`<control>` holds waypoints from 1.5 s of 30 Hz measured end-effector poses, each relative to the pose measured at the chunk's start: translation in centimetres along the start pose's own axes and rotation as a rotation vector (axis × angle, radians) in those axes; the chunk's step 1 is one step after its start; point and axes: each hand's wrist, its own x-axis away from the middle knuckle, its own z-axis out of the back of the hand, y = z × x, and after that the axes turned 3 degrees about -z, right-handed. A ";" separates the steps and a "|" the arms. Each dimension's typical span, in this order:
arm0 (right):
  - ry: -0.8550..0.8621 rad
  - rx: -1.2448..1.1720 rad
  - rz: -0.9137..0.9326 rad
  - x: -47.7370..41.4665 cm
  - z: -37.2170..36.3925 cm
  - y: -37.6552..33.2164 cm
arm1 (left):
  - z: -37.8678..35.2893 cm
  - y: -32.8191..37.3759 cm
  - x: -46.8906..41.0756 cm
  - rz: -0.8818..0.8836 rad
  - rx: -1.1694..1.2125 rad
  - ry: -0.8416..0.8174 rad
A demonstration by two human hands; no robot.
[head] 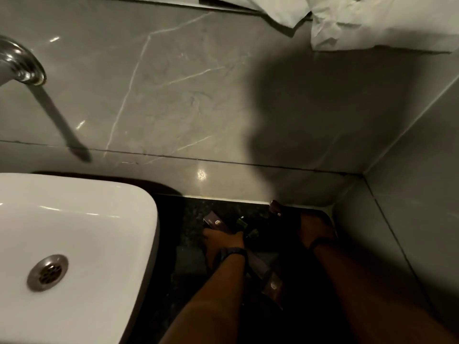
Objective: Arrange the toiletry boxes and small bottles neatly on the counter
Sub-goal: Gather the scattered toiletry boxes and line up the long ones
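On the dark counter right of the basin lie several purple toiletry boxes. My left hand rests on one purple box with a gold logo, fingers around its near end. Small green-tinted bottles lie just right of that hand. Another purple box lies lower, between my forearms. My right hand reaches into the shadowed back corner, where a dark brownish item stands at its fingertips; the grip itself is lost in shadow.
A white basin with a metal drain fills the left. A chrome tap juts from the grey marble wall. White towels hang at the top right. A tiled side wall closes the right.
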 end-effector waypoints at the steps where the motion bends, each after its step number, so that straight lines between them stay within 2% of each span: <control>1: -0.008 0.007 0.009 -0.1 -0.1 -0.1 | 0.0 0.0 -0.1 0.005 -0.025 -0.005; 7: 0.090 0.159 0.097 1.8 -0.3 0.7 | 1.4 0.4 0.3 0.002 -0.107 -0.038; 10: 0.161 -0.008 0.074 3.8 0.2 0.6 | 3.4 1.2 2.0 -0.080 -0.178 -0.026; 14: 0.338 -0.392 -0.023 6.8 1.0 0.7 | 5.6 0.9 6.3 -0.260 -0.254 -0.042; 16: 0.324 -0.571 -0.075 9.2 1.3 1.0 | 6.2 -0.2 9.1 -0.333 -0.282 -0.058; 18: 0.272 -0.649 -0.080 11.9 0.9 1.6 | 6.3 -1.9 11.9 -0.378 -0.297 -0.097; 21: 0.204 -0.587 -0.095 16.7 -0.9 3.4 | 6.0 -5.2 16.0 -0.414 -0.337 -0.203; 25: 0.022 -0.510 -0.194 21.9 -4.3 6.6 | 5.1 -10.5 19.8 -0.376 -0.481 -0.336; 34: -0.046 -0.392 -0.239 25.7 -8.7 8.7 | 3.7 -15.5 21.9 -0.352 -0.602 -0.364; 37: -0.038 -0.396 -0.245 25.7 -9.4 8.7 | 3.7 -15.8 21.4 -0.377 -0.586 -0.361; 40: 0.068 -0.400 -0.240 25.2 -9.2 8.5 | 4.7 -14.9 20.3 -0.468 -0.566 -0.304; 43: 0.200 -0.381 -0.121 23.1 -7.8 7.1 | 6.7 -12.4 17.5 -0.621 -0.582 -0.189; 45: 0.228 -0.322 0.017 21.1 -6.7 5.6 | 8.2 -10.4 14.7 -0.687 -0.674 -0.143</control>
